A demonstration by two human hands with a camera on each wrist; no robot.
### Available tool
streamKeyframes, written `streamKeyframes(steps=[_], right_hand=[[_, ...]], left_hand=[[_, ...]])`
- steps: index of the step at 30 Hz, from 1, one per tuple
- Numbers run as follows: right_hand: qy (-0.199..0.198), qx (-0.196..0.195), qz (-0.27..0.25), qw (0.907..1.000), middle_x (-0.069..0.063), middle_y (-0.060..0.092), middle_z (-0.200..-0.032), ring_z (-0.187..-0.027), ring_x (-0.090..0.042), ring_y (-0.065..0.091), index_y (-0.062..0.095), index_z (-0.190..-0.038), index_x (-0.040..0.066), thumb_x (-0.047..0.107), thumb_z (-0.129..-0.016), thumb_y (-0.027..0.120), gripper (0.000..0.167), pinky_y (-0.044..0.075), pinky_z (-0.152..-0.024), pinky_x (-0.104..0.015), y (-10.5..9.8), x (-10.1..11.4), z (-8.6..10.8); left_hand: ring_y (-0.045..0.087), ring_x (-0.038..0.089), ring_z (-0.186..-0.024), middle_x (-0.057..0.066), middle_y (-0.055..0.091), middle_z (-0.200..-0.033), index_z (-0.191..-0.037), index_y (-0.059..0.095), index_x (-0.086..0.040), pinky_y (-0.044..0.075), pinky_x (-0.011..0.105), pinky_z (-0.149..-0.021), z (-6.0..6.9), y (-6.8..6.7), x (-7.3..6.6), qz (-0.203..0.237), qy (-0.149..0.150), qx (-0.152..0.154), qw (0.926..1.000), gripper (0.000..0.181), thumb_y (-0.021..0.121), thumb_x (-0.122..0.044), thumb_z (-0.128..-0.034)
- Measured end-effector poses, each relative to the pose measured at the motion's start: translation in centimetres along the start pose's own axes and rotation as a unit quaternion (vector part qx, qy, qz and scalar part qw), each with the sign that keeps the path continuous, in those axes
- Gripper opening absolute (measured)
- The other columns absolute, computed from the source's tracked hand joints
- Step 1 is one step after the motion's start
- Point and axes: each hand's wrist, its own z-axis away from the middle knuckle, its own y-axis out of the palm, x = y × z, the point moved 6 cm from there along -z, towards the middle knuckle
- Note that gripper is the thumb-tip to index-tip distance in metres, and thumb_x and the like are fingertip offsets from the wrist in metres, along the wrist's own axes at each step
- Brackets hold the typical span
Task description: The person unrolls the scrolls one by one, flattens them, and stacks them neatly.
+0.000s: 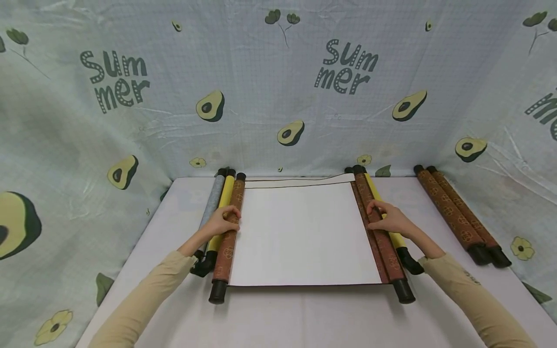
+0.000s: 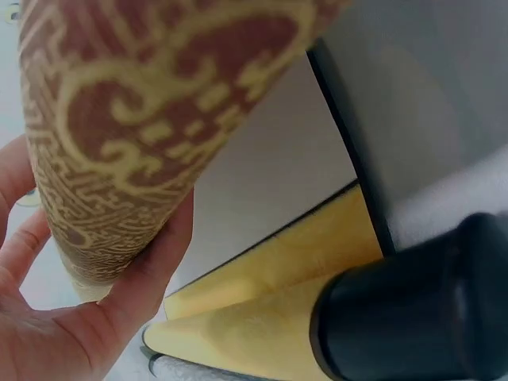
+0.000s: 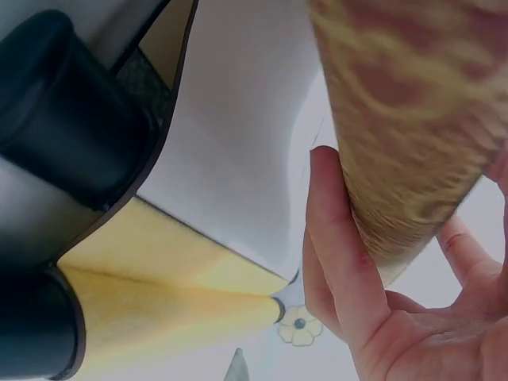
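Note:
A red-brown patterned hanging scroll lies unrolled, its white sheet (image 1: 304,232) spread between a left roll (image 1: 225,258) and a right roll (image 1: 390,258) with black end caps. My left hand (image 1: 221,223) grips the left roll, thumb on one side and fingers on the other; the left wrist view shows the roll (image 2: 151,151) lifted above a yellow roll (image 2: 246,333). My right hand (image 1: 390,220) holds the right roll likewise, and in the right wrist view it (image 3: 413,135) also stands above a yellow roll (image 3: 167,317). Most of the layer beneath the sheet is hidden.
Outside my left hand lie a yellow roll (image 1: 227,191) and a grey roll (image 1: 213,200). Another yellow roll (image 1: 398,240) shows beyond the right roll. Two brown patterned rolls (image 1: 448,212) lie together at the table's right side. A printed cloth (image 1: 252,72) hangs behind the table.

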Motion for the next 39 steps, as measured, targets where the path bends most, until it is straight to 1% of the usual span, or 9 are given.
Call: streamKeyframes(steps=[5,10,13,16,21,28,34,37,39], right_hand=[[0.014,0.001,0.000,0.9999,-0.016,0.052,-0.103,-0.096,-0.032,0.043,0.052,-0.091,0.005,0.008,-0.072,0.068,0.025,0.038,-0.079,-0.043,-0.27,-0.16,0.30],[0.021,0.002,0.007,0.9997,-0.019,0.051,-0.110,-0.097,-0.032,0.043,0.053,-0.091,0.005,0.010,-0.073,0.066,0.023,0.038,-0.076,-0.042,-0.35,-0.11,0.46],[0.028,0.003,0.008,0.9996,-0.018,0.052,-0.106,-0.090,-0.029,0.043,0.054,-0.091,0.005,0.010,-0.073,0.066,0.022,0.036,-0.067,-0.034,-0.37,-0.11,0.47],[0.027,0.003,0.011,0.9996,-0.015,0.052,-0.099,-0.084,-0.026,0.042,0.053,-0.090,0.006,0.013,-0.073,0.068,0.024,0.033,-0.063,-0.031,-0.33,-0.11,0.46],[0.007,0.001,0.023,0.9997,-0.008,0.051,-0.091,-0.084,-0.023,0.041,0.052,-0.088,0.008,0.020,-0.069,0.075,0.032,0.033,-0.068,-0.033,-0.26,0.06,0.38],[-0.004,0.007,0.013,0.9999,-0.008,0.049,-0.088,-0.081,-0.022,0.040,0.051,-0.089,0.007,0.017,-0.067,0.076,0.035,0.032,-0.066,-0.032,-0.27,-0.06,0.33],[0.008,0.010,0.012,0.9998,-0.017,0.048,-0.110,-0.097,-0.029,0.041,0.050,-0.090,0.007,0.015,-0.070,0.073,0.032,0.034,-0.070,-0.035,-0.55,-0.58,0.47],[0.009,0.009,0.010,0.9999,-0.020,0.045,-0.116,-0.107,-0.035,0.040,0.049,-0.091,0.006,0.014,-0.071,0.072,0.032,0.036,-0.074,-0.041,-0.73,-0.64,0.63],[0.006,0.007,0.012,0.9999,-0.020,0.046,-0.115,-0.108,-0.037,0.040,0.049,-0.091,0.005,0.014,-0.071,0.072,0.032,0.038,-0.078,-0.046,-0.82,-0.74,0.74]], left_hand=[[0.045,0.020,-0.073,0.023,0.053,-0.107,-0.096,0.057,0.006,0.039,0.027,-0.054,0.17,-0.25,0.48,-0.009,-0.016,0.003,0.9998,0.023,0.061,0.000,-0.0741],[0.044,0.015,-0.063,0.024,0.053,-0.107,-0.095,0.059,0.005,0.039,0.027,-0.051,0.20,-0.30,0.50,-0.018,-0.016,0.004,0.9997,0.021,0.061,-0.001,-0.0749],[0.041,0.014,-0.058,0.023,0.053,-0.103,-0.094,0.058,0.005,0.038,0.027,-0.050,0.24,-0.30,0.46,-0.024,-0.014,0.002,0.9996,0.022,0.065,-0.003,-0.0745],[0.040,0.016,-0.062,0.020,0.054,-0.097,-0.092,0.057,0.004,0.037,0.028,-0.054,0.31,-0.33,0.35,-0.032,-0.010,-0.003,0.9994,0.026,0.070,-0.007,-0.0725],[0.039,0.019,-0.069,0.018,0.055,-0.093,-0.091,0.056,0.004,0.035,0.028,-0.058,0.39,-0.43,0.17,-0.046,0.000,-0.004,0.9989,0.030,0.074,-0.008,-0.0692],[0.042,0.019,-0.072,0.022,0.052,-0.103,-0.095,0.055,0.006,0.038,0.027,-0.056,0.37,-0.78,0.11,-0.042,0.005,-0.004,0.9991,0.030,0.070,0.000,-0.0698],[0.044,0.016,-0.062,0.025,0.049,-0.115,-0.101,0.055,0.003,0.039,0.027,-0.050,0.41,-0.80,0.34,-0.034,-0.029,0.013,0.9989,0.029,0.065,-0.001,-0.0738],[0.046,0.017,-0.066,0.024,0.049,-0.116,-0.101,0.056,0.003,0.039,0.027,-0.051,0.47,-0.81,0.31,-0.033,-0.038,0.014,0.9987,0.027,0.064,-0.002,-0.0751],[0.047,0.019,-0.071,0.024,0.050,-0.114,-0.099,0.057,0.003,0.040,0.027,-0.054,0.46,-0.80,0.22,-0.036,-0.034,0.011,0.9987,0.025,0.063,-0.003,-0.0754]])
